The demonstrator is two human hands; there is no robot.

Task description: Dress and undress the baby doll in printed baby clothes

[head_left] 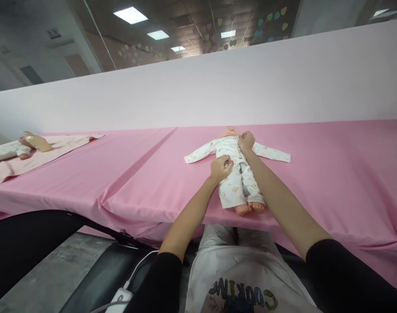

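A baby doll (243, 210) lies on its back on the pink-covered table, feet toward me. It wears a white printed baby shirt (225, 148) and matching baby pants (231, 190). Both sleeves are spread out sideways, and no doll hands show at the cuffs. My right hand (246, 141) is closed on the shirt's front edge near the neck. Lower down, my left hand (222, 168) is closed on the shirt's front near the hem. The fabric between the fingers is mostly hidden. Most of the doll's head is out of sight beyond the collar.
Pink cloth (146, 187) covers the long table, which meets a white wall (198, 95) at the back. Another doll (9, 151) lies on a pale pink blanket (66, 145) at far left. A white power strip (120, 299) with cables sits below the table's front edge.
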